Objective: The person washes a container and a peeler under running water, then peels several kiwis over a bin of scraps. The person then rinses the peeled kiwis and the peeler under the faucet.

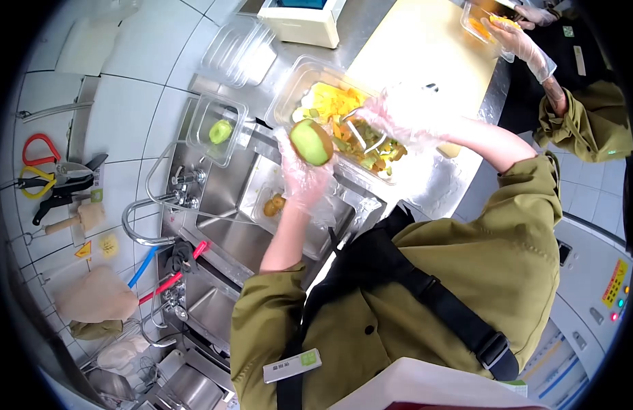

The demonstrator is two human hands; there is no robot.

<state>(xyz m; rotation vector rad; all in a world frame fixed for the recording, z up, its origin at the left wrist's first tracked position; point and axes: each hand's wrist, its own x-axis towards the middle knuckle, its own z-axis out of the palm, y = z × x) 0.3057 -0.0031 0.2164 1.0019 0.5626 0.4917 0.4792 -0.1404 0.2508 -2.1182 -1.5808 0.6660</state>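
My left hand [304, 179], in a clear plastic glove, holds a partly peeled kiwi [310, 142] with green flesh showing and brown skin at its edges. My gloved right hand [405, 119] is closed on a peeler [361, 134] with a pale, forked frame, just right of the kiwi; glare washes out part of this hand. Below both hands is a large clear container [287, 96] with yellow-orange peels [330, 102] and brown-green kiwi peels [379, 158]. A smaller clear container [226, 156] at the left holds a peeled green kiwi [221, 131].
Small brown kiwis [273, 205] lie in a clear tray [310, 236] over the sink [227, 236]. Stacked clear containers [238, 51] stand behind, near a scale [303, 24]. A co-worker's gloved hands [518, 44] work at the far right of the cutting board [398, 48].
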